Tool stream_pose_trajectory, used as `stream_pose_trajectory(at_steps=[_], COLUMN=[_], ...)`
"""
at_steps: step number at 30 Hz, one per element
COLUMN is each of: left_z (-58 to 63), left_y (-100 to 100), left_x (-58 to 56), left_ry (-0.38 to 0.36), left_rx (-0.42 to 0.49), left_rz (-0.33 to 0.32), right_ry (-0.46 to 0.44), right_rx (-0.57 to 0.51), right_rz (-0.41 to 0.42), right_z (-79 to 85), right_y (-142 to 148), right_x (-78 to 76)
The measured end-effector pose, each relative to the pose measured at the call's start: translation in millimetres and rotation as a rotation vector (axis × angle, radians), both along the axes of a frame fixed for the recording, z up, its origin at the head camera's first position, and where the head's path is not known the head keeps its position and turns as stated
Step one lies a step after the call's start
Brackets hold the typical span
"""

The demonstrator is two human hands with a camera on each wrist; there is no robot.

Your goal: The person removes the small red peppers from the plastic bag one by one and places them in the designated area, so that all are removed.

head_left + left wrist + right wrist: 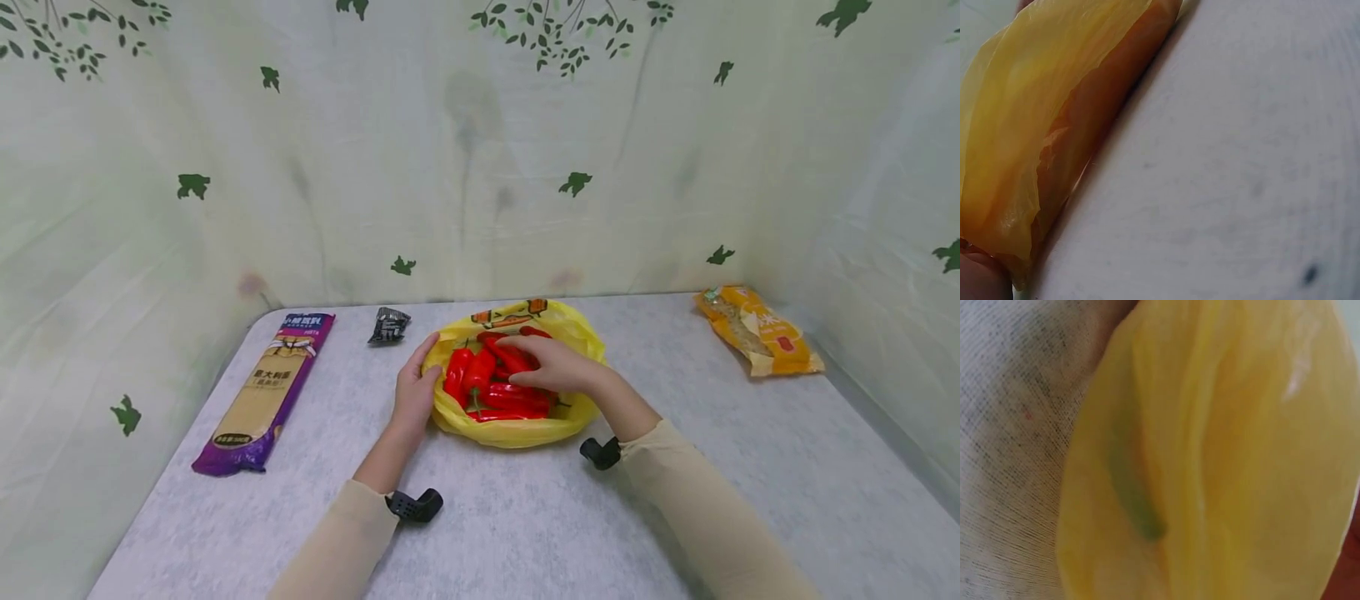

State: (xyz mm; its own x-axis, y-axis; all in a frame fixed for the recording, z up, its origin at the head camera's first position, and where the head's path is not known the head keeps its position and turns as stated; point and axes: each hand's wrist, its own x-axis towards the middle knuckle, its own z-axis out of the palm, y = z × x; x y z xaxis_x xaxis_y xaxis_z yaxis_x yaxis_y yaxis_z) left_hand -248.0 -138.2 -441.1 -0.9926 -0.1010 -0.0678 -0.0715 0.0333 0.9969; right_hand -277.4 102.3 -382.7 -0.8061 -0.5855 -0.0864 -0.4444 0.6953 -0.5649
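A round, open yellow plastic bag (pixel 517 433) stands mid-table with several glossy red peppers (pixel 480 371) inside. My left hand (pixel 411 392) holds the bag's left side, thumb near the rim and fingers along the outside. In the left wrist view, the yellow plastic (pixel 1054 112) hides most of that hand. My right hand (pixel 558 367) reaches over the right rim into the bag. Its spread thumb and fingertips lie among the peppers; whether they grip one is unclear. Through the yellow plastic (pixel 1260 456) in the right wrist view, a green stem (pixel 1132 487) shows faintly.
Left of the bag lies a purple noodle packet (pixel 266 392). A small black packet (pixel 389 326) sits behind my left hand. An orange and yellow bag of food (pixel 759 331) lies at the back right. A leaf-patterned curtain (pixel 480 167) borders the grey-white table (pixel 495 517).
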Motion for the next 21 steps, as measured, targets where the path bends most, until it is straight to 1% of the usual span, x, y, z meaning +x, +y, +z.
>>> stream_pose_trajectory(at_steps=[5, 8, 13, 16, 19, 21], left_z=[-0.8, -1.5, -3.3, -4.5, -5.1, -5.2], left_y=[-0.6, -1.0, -1.6, -1.9, -1.8, -1.5], left_x=[0.7, 0.6, 0.1, 0.2, 0.9, 2.2], left_ry=[-0.002, 0.009, 0.028, 0.025, 0.039, 0.035], left_rx=[-0.002, 0.000, 0.005, 0.008, 0.006, 0.005], left_rz=[-0.010, -0.021, -0.034, -0.034, -0.038, -0.039], right_ry=[-0.009, -0.008, -0.001, 0.008, -0.004, -0.013], right_rx=[0.001, -0.010, -0.006, -0.006, -0.025, -0.039], right_rz=[0.009, 0.004, -0.011, -0.018, -0.036, -0.054], right_z=[4.4, 6.7, 9.2, 9.5, 9.2, 8.5], right_y=[-1.3, -1.1, 0.5, 1.7, 2.8, 4.0], right_x=[0.2, 0.5, 0.9, 1.1, 1.5, 2.1])
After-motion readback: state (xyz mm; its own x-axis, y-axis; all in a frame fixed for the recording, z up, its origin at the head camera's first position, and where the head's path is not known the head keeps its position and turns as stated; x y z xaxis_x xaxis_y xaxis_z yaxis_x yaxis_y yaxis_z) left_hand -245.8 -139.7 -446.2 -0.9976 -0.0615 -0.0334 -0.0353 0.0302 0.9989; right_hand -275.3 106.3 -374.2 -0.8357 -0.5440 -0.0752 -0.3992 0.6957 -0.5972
